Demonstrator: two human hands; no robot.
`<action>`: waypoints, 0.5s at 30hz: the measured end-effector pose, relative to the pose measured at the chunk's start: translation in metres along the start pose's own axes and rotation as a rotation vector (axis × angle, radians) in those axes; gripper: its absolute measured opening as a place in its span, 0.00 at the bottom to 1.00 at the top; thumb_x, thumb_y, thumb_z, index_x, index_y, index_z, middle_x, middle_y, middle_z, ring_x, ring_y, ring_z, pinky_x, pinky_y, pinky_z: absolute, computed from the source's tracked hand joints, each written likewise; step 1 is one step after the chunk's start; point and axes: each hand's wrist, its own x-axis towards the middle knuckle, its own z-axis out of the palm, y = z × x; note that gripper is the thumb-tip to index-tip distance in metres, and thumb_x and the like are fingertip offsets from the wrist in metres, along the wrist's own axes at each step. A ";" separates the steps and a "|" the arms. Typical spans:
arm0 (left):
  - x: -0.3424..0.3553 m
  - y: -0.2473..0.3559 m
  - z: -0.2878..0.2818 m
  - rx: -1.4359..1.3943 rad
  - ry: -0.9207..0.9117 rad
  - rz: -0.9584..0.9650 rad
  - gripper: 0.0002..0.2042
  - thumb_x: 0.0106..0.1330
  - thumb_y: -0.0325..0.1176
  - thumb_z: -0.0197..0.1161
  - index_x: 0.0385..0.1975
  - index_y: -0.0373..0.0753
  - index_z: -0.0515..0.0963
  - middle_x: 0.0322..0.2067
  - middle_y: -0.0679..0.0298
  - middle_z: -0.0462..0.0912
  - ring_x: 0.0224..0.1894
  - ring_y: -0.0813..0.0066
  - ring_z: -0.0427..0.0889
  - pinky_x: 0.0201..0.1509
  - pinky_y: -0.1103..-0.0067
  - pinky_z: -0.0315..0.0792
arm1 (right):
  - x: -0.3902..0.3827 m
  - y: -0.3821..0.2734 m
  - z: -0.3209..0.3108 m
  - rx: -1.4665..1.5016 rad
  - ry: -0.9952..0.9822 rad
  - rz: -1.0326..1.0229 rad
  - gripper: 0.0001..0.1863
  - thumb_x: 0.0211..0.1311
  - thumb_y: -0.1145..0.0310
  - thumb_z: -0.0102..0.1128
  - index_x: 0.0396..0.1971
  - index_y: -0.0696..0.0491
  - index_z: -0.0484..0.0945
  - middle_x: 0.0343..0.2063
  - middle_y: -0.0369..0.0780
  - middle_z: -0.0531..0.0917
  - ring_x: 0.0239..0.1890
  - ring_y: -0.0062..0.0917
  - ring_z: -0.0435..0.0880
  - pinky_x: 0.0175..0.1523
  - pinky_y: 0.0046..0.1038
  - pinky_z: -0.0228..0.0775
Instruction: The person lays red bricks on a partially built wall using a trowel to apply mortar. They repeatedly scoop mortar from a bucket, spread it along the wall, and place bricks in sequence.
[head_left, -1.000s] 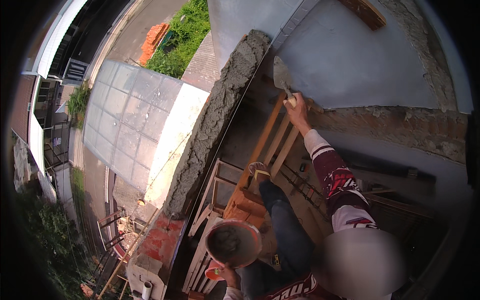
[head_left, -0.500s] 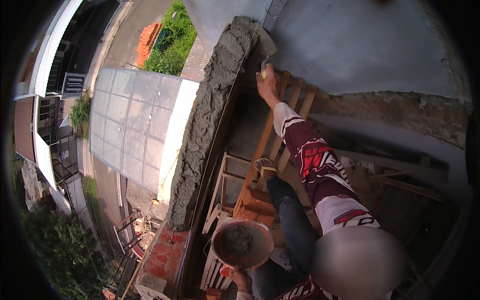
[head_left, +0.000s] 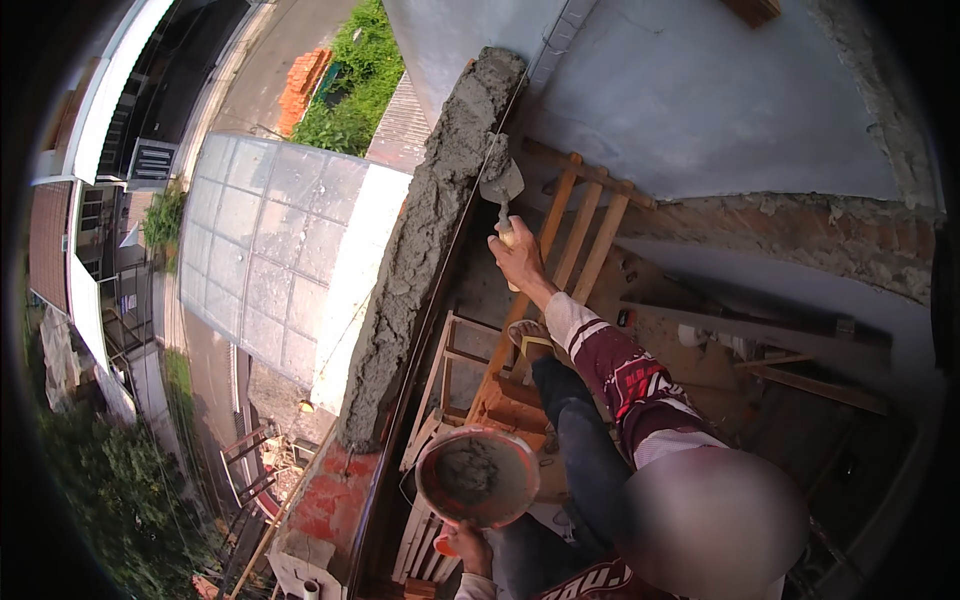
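Note:
A trowel [head_left: 513,184] with a pale handle is gripped in my right hand [head_left: 521,258]. Grey mortar lies on part of its blade, which touches the inner edge of the wall top. A thick, rough mortar layer [head_left: 405,280] covers that narrow wall along its length. My left hand [head_left: 468,547] is closed on the orange handle of a round, shallow pan [head_left: 517,508] with a reddish rim. Inside the pan sits a heap of wet mortar [head_left: 470,470]. A taut string [head_left: 459,217] runs along the wall's inner edge.
Below my right arm, a wooden ladder-like frame [head_left: 583,222] leans near a grey plastered wall [head_left: 700,100]. My sandalled foot [head_left: 530,340] rests by stacked bricks [head_left: 508,405]. Beyond the mortared wall is a drop to a panelled roof [head_left: 255,240] and a street. Bare red brickwork [head_left: 338,492] continues nearby.
My right hand has drawn the trowel back toward me from the wall's far end, and mortar now shows on the blade's edge. The pan has shifted slightly left and nearer.

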 end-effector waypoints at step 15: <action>-0.014 0.010 -0.005 -0.120 0.020 -0.108 0.07 0.55 0.22 0.58 0.34 0.32 0.75 0.29 0.65 0.79 0.28 0.74 0.76 0.31 0.78 0.69 | -0.089 -0.104 -0.066 -0.009 -0.366 0.190 0.13 0.63 0.67 0.61 0.40 0.60 0.73 0.21 0.35 0.76 0.19 0.18 0.76 0.23 0.24 0.72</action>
